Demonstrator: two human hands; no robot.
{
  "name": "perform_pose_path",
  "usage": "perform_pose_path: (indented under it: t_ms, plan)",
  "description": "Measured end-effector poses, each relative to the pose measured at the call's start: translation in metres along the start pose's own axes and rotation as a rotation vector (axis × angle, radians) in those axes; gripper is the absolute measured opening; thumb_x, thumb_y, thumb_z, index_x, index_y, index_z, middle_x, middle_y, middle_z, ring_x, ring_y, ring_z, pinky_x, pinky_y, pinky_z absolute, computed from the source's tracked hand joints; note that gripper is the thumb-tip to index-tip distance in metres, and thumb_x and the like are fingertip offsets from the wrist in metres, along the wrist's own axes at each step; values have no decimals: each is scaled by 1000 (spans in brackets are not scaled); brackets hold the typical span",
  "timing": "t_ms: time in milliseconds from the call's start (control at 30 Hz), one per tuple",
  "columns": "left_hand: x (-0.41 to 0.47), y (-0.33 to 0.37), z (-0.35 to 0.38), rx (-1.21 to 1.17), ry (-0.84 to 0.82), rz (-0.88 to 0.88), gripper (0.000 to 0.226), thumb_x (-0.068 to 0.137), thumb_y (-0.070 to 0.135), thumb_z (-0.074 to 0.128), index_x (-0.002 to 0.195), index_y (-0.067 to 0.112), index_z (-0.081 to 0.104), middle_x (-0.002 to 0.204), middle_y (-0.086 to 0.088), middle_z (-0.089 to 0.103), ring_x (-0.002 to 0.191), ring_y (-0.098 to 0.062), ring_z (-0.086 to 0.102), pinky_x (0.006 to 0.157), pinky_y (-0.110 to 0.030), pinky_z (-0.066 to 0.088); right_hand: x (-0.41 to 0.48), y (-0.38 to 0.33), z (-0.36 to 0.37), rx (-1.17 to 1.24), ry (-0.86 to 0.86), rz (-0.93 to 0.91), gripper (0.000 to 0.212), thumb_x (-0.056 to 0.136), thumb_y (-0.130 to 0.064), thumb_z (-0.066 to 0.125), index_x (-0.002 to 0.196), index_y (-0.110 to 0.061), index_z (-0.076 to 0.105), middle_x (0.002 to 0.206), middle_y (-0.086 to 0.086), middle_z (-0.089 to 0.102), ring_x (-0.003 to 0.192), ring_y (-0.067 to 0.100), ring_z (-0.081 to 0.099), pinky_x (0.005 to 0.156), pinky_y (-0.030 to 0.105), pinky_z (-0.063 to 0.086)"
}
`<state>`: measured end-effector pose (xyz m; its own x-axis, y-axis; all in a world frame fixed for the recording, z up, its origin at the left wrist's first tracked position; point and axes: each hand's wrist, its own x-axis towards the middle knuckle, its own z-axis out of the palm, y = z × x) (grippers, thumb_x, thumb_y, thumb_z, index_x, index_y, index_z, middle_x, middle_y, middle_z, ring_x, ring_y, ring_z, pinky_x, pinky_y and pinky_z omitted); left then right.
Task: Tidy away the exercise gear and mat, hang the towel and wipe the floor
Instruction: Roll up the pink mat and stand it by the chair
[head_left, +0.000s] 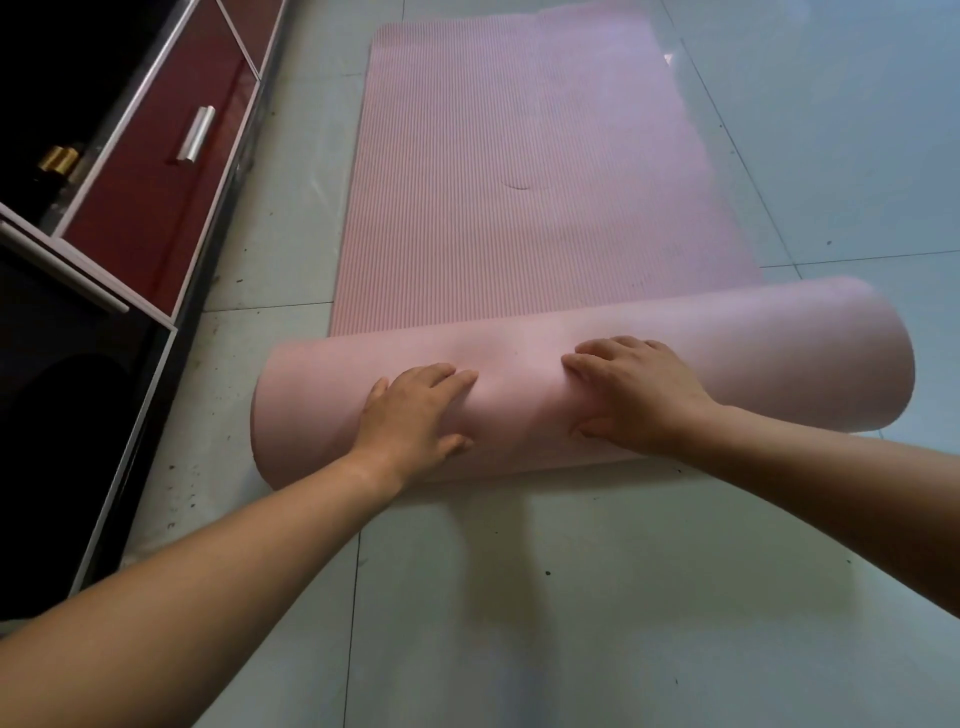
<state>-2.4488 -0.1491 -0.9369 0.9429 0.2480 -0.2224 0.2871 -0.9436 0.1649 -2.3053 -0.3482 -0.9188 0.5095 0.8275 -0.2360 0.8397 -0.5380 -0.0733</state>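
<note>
Left hand (415, 410) and right hand (636, 395) press flat, fingers extended, on the rolled near end of the pink ribbed foam mat (530, 182). Remainder lies unrolled on pale tiled floor (571, 597), beside red-fronted cabinet (150, 197).

Mat (519, 182) lies on floor (571, 597), centre to top of frame. Its rolled end (727, 353) crosses mid-frame. Both hands, left (415, 415) and right (639, 395), rest on roll. Cabinet (156, 197) stands along left edge.

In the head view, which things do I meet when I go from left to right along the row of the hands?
cabinet → left hand → right hand. The mat roll spans under both hands, so it has no single place.
</note>
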Motion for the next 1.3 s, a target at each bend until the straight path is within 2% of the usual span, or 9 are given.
perform_pose_path:
  t_ms: [133, 533, 733, 833, 1033, 1133, 1300]
  plan:
    - [-2, 0, 0, -47, 35, 7, 67, 77, 44, 68, 136, 34, 39, 140, 9, 43, 128, -17, 40, 103, -43, 34, 0, -1, 0, 15, 20, 5, 61, 76, -54, 62, 128, -27, 46, 132, -7, 49, 116, 22, 46, 91, 34, 40]
    - [-26, 1, -15, -101, 106, 31, 55, 78, 39, 69, 129, 33, 50, 129, 8, 55, 117, -19, 51, 95, -34, 40, -24, -6, -12, 13, 73, 0, 54, 78, -56, 59, 125, -30, 51, 126, -8, 55, 112, 22, 50, 87, 33, 37]
    - [-51, 6, -23, -128, 43, 41, 54, 78, 39, 69, 129, 33, 50, 129, 8, 55, 116, -21, 51, 95, -37, 42, -46, -19, -20, 38, 29, -17, 53, 78, -57, 58, 124, -32, 51, 123, -9, 57, 111, 21, 51, 88, 34, 42]
    - [-74, 9, -25, -162, 13, 56, 55, 77, 40, 70, 128, 33, 51, 129, 8, 56, 116, -20, 51, 96, -36, 42, -64, -27, -23, 43, -24, -39, 53, 78, -58, 57, 124, -33, 50, 123, -11, 56, 112, 19, 50, 89, 33, 42]
    - [-93, 10, -20, -159, -101, 110, 60, 79, 47, 66, 134, 35, 44, 135, 11, 51, 123, -14, 46, 98, -24, 35, -80, -30, -19, 109, -124, -65, 61, 74, -58, 63, 128, -34, 48, 125, -12, 54, 113, 17, 49, 87, 30, 44]
    - [-81, 5, -19, -201, -89, 93, 63, 79, 45, 67, 136, 35, 42, 138, 11, 49, 125, -13, 45, 101, -25, 35, -72, -26, -18, 153, -113, -49, 69, 71, -60, 66, 131, -32, 45, 131, -10, 50, 116, 18, 47, 93, 33, 43]
    - [-55, -3, -21, -193, -85, 90, 66, 79, 45, 68, 138, 33, 40, 140, 8, 46, 126, -15, 44, 102, -29, 37, -63, -28, -18, 146, -60, -96, 68, 77, -53, 65, 136, -30, 39, 142, -7, 39, 125, 20, 40, 100, 34, 38]
